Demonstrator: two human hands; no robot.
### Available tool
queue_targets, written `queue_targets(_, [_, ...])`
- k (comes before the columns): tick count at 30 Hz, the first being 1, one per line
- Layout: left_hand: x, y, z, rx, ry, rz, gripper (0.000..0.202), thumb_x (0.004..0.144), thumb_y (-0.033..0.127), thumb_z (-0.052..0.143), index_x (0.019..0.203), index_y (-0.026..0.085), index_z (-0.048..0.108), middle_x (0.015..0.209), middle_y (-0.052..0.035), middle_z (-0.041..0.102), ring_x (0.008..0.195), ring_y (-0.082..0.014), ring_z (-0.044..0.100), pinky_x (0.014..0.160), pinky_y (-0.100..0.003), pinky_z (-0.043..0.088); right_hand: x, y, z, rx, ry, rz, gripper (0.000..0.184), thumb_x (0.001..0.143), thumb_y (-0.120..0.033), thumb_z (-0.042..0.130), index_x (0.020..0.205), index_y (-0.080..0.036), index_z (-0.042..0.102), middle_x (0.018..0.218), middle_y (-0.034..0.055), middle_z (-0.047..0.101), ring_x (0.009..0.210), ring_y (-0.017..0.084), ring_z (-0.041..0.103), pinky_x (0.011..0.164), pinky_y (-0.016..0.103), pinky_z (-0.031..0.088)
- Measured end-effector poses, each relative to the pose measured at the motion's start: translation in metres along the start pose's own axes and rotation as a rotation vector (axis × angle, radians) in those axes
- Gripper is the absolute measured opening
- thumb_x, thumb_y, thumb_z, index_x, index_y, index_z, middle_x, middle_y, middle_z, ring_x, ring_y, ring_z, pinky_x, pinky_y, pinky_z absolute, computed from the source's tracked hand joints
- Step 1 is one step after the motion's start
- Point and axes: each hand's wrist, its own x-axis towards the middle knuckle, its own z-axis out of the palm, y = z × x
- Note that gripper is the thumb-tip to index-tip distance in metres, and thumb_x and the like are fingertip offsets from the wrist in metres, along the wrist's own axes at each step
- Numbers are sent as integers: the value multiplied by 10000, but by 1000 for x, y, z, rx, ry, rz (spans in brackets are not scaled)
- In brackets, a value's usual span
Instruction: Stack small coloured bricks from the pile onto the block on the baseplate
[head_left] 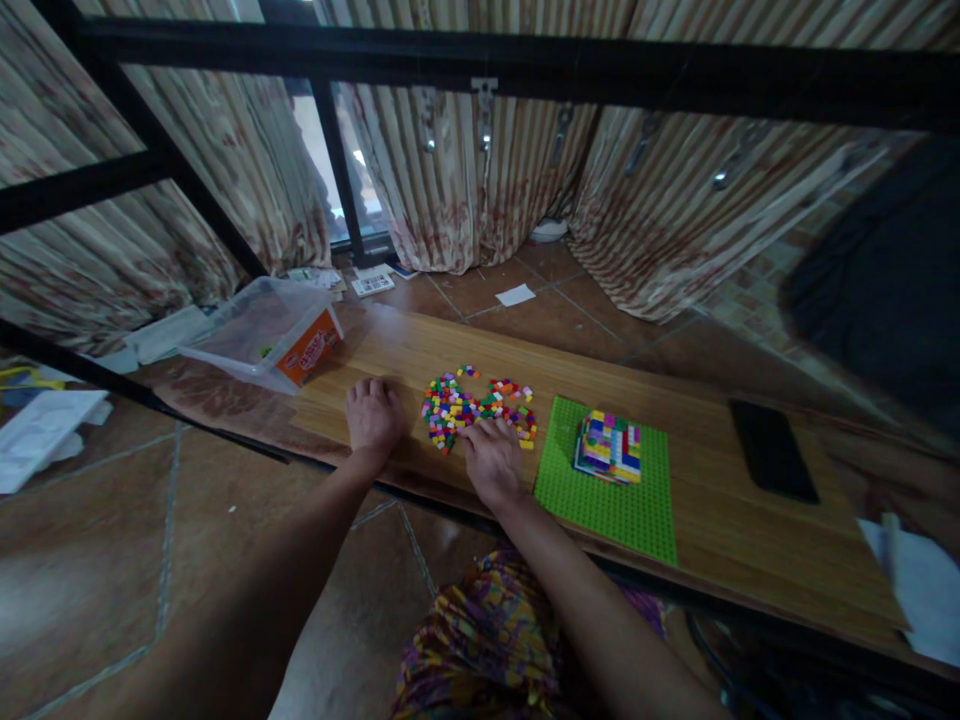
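Small loose building bricks (450,405) in many colours lie in a spread pile on the wooden tabletop (705,520). At the pile's near edge is my right hand (493,462), palm down, its fingers apart and touching the bricks. My left hand (373,416) rests on the wood left of the pile, fingers loosely stretched and nothing seen in them. Right of the pile lies a green baseplate (600,520). A low block built of multicoloured bricks (611,447) stands on it, with white bricks showing on its top.
A clear plastic box (259,330) with an orange label stands tilted at the table's left end. A black phone (772,450) lies toward the right end. Black metal bars (480,60) cross in front of striped curtains (480,180). Papers (516,295) lie on the tiled floor.
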Motion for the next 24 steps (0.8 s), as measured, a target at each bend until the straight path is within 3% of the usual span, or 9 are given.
queue_targets(9, [2, -3, 2, -18, -18, 2, 366, 879, 270, 393, 1100, 109, 638, 1138, -209, 612, 1096, -346, 520, 980, -495, 406, 2, -4, -11, -94, -128, -91, 226, 921, -133, 491, 879, -191, 706, 922, 91, 691, 967, 250, 553, 895, 363, 418])
queue_targets(14, [4, -4, 4, -10, -5, -4, 376, 870, 272, 392, 1097, 104, 640, 1136, -211, 613, 1103, -356, 519, 981, -494, 411, -4, -3, -16, -80, -154, -128, 278, 904, -101, 484, 1049, -188, 705, 989, 88, 693, 1007, 253, 573, 919, 361, 443])
queue_targets(17, [4, -4, 3, -8, -11, 3, 381, 872, 280, 389, 1100, 102, 637, 1127, -210, 616, 1094, -359, 524, 974, -496, 415, -22, -1, -25, 27, -90, -96, 338, 909, -83, 463, 1107, -218, 701, 1001, 78, 678, 1011, 227, 585, 901, 330, 468])
queue_targets(20, [4, -4, 2, -27, -11, 8, 368, 866, 278, 396, 1094, 114, 633, 1140, -206, 611, 1103, -356, 521, 978, -502, 413, -45, 7, -43, 200, 43, 4, 290, 927, -128, 474, 999, -246, 729, 947, 60, 680, 942, 206, 615, 859, 316, 495])
queue_targets(24, [4, -4, 2, -43, -13, -3, 358, 861, 279, 404, 1095, 131, 631, 1149, -197, 607, 1123, -355, 515, 998, -505, 406, -73, 34, -75, 398, 253, 158, 230, 945, -231, 495, 962, -252, 723, 935, 44, 704, 902, 196, 654, 824, 327, 520])
